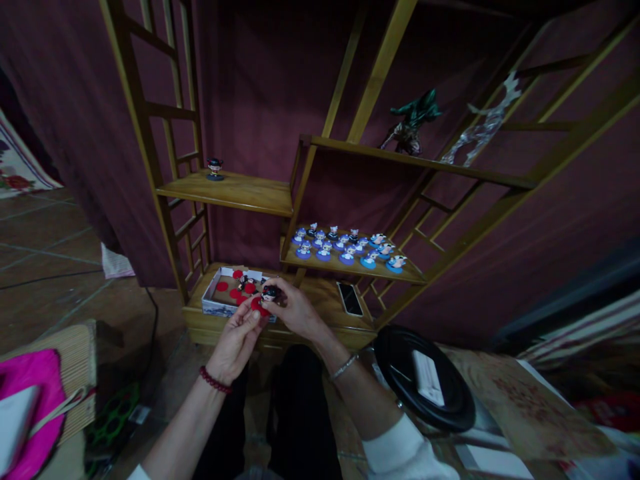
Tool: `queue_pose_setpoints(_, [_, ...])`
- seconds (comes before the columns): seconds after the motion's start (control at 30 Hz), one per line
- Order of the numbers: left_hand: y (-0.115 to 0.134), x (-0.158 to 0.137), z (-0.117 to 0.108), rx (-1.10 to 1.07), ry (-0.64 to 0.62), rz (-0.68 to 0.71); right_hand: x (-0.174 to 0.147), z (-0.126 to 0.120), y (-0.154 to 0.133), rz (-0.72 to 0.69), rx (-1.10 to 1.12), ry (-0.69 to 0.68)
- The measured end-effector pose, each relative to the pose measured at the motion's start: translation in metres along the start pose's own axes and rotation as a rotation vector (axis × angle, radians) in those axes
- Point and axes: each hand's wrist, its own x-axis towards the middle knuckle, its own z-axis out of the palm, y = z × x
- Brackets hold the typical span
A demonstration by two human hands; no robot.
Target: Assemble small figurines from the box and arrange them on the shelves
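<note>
My left hand (239, 339) pinches a round red base (259, 307) between thumb and fingers. My right hand (299, 312) grips a small dark-haired figurine (271, 293) just above that base; whether the two are joined I cannot tell. Both hands are held in front of a shallow open box (213, 309), whose right part they partly hide. Inside the box lie several red discs (222, 287) and some dark-haired figurine pieces (246, 281). A similar finished-looking figurine (215, 169) stands upright on a dark base on the left shelf.
A wooden shelf unit (230, 190) spans the view. Several purple and blue figurines (347, 254) crowd its middle shelf. A phone (350, 299) lies on the bottom board. A green statue (414, 123) and a clear deer ornament (483, 127) stand above. A black round lid (400, 347) is at right.
</note>
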Motion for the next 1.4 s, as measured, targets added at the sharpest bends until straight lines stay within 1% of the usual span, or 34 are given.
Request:
queue_pose_setpoints(0.13, [0.002, 0.0, -0.001, -0.033, 0.013, -0.044, 0.002, -0.001, 0.002, -0.018, 0.06, -0.053])
queue_pose_setpoints(0.27, [0.003, -0.001, -0.003, -0.063, 0.041, -0.071, 0.003, -0.004, 0.003, 0.006, 0.188, -0.128])
queue_pose_setpoints(0.33, [0.004, -0.002, -0.002, -0.068, 0.041, -0.08, 0.003, -0.006, 0.002, 0.019, 0.216, -0.147])
queue_pose_setpoints(0.77, [0.009, -0.002, 0.0, -0.076, 0.012, -0.097, 0.006, -0.011, 0.0, 0.015, 0.218, -0.179])
queue_pose_setpoints(0.93, [0.009, -0.003, 0.0, -0.089, 0.038, -0.09, 0.006, -0.01, 0.002, 0.016, 0.227, -0.158])
queue_pose_setpoints(1.23, [0.011, 0.0, 0.0, -0.088, 0.023, -0.073, 0.008, -0.007, 0.004, 0.028, 0.287, -0.152])
queue_pose_setpoints(1.4, [0.013, 0.002, 0.001, -0.101, 0.056, -0.062, 0.012, -0.004, 0.004, 0.036, 0.3, -0.134])
